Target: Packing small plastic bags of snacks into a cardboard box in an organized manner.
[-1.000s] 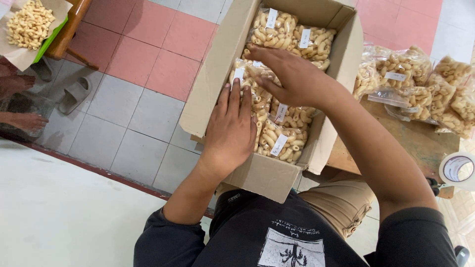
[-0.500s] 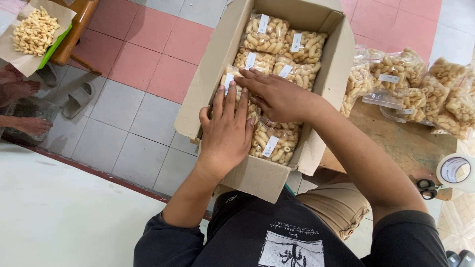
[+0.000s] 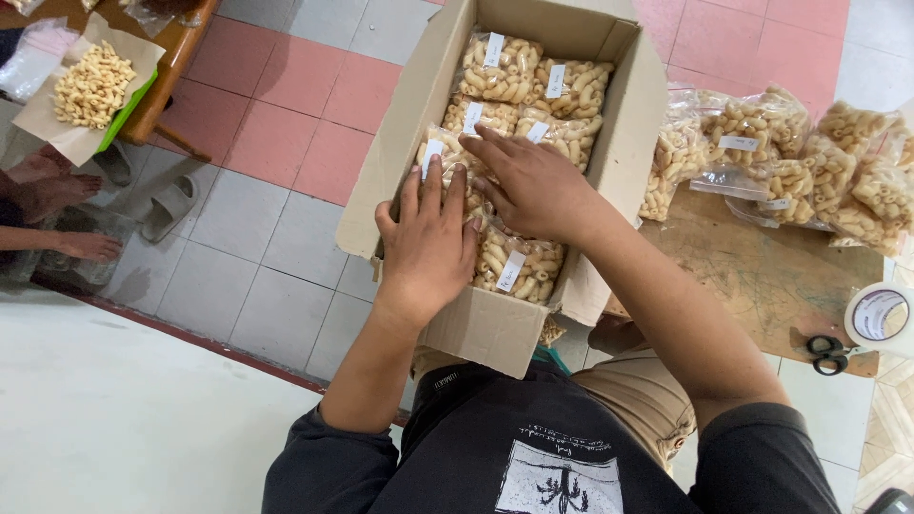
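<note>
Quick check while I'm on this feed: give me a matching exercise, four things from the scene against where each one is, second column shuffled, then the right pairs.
Things:
1. Tape roll
2. Scissors
3. Grey slipper
4. Labelled snack bag beside the left hand

Places:
A. On the tiled floor, left of the box
B. Inside the cardboard box
C. At the right edge, on the wooden board
D. Near the board's front edge, just below the tape roll

Pairs: 1-C, 2-D, 3-A, 4-B
</note>
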